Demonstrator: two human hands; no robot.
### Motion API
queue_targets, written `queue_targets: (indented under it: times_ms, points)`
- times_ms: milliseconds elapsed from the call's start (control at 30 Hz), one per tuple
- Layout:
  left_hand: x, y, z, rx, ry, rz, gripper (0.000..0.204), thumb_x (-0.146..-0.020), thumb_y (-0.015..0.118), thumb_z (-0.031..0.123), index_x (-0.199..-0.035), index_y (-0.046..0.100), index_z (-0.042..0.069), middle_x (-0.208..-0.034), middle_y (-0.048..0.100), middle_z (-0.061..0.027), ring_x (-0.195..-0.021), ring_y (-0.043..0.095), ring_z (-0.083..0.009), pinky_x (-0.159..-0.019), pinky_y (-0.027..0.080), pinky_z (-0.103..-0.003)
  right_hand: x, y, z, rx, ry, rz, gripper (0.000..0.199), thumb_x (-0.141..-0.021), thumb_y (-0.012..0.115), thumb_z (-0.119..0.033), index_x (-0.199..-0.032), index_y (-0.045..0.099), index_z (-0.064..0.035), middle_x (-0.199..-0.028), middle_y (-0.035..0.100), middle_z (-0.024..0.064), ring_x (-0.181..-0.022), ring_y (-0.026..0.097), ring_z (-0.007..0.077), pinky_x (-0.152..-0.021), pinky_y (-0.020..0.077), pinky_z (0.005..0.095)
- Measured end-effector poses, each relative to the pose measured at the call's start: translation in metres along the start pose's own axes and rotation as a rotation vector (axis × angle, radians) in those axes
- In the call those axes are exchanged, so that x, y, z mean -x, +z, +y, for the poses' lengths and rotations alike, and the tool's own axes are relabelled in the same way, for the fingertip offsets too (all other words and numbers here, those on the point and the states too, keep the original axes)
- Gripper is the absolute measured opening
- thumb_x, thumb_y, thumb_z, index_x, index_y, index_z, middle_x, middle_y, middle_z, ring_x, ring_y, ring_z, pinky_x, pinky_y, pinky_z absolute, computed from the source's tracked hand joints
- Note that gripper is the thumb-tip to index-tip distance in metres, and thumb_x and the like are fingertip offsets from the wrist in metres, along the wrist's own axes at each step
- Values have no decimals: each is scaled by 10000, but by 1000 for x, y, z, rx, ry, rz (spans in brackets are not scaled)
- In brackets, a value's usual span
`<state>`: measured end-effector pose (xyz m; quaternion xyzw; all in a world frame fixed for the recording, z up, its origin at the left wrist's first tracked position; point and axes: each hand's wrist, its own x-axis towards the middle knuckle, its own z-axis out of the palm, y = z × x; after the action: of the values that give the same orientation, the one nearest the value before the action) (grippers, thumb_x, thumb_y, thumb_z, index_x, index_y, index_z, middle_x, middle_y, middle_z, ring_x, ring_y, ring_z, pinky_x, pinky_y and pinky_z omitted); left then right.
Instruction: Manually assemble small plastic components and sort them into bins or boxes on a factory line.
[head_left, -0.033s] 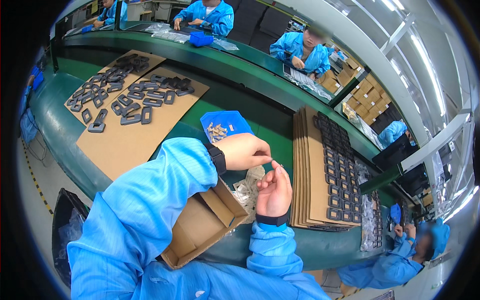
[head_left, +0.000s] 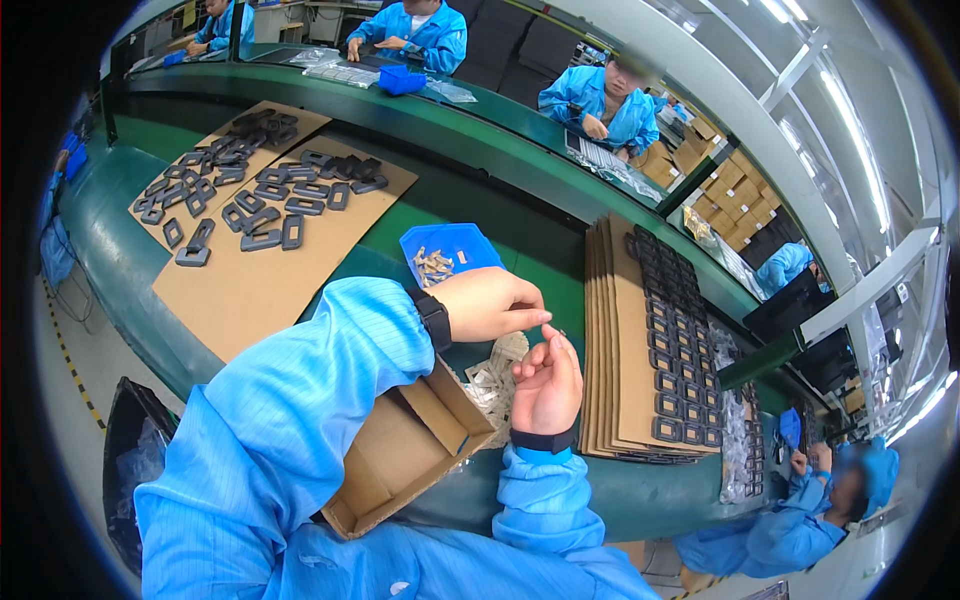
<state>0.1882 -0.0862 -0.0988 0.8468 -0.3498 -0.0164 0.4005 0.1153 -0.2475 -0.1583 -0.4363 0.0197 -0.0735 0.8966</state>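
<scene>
your left hand (head_left: 490, 303) and right hand (head_left: 547, 385) pinch together on a tiny part (head_left: 556, 332) at fingertips | blue bin (head_left: 450, 245) just beyond grip, open carton (head_left: 405, 450) below | risk: loose pinch drops part into carton

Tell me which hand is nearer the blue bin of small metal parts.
Left. The left hand hovers just beside the blue bin, at its near right corner. The right hand is lower, farther from it, over the pile of small bagged parts.
</scene>
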Motion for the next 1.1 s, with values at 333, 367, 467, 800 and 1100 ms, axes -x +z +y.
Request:
queue_targets:
  times_ms: [333,367,467,800,1100]
  points:
    - [-2,1,-8,218,162,-49,222,-910,661,169,-1072,731,34,-984,743,-144,-921,718,-257,-829,554,-354,-6,-1,3,-66,61,-98,173,-1000,511,-211,-973,576,-52,-743,527,27,-638,498,138,-628,466,313]
    - [-2,1,-9,243,154,-53,201,-892,676,145,-1048,736,34,-967,744,-142,-904,719,-243,-815,556,-351,-6,-1,4,-67,63,-99,173,-1000,511,-211,-973,576,-52,-743,527,27,-638,498,138,-628,466,313]
    - [-3,-1,-11,187,162,-59,181,-903,697,122,-1057,726,31,-941,740,-105,-887,706,-198,-808,557,-328,-5,0,3,-52,55,-95,173,-999,512,-213,-972,576,-54,-747,525,26,-641,495,136,-629,465,314]
    - [-3,-1,-9,243,203,57,169,-883,700,136,-987,707,4,-886,710,-115,-823,695,-205,-744,555,-342,-5,0,4,-26,25,-71,178,-987,515,-210,-977,577,-43,-757,533,33,-652,504,138,-640,474,316]
    - [-2,-1,-9,261,223,64,137,-889,686,106,-980,700,5,-891,703,-126,-842,692,-219,-753,546,-343,-2,3,3,-36,16,-39,189,-986,514,-205,-997,587,-32,-762,533,33,-650,500,135,-628,477,316]
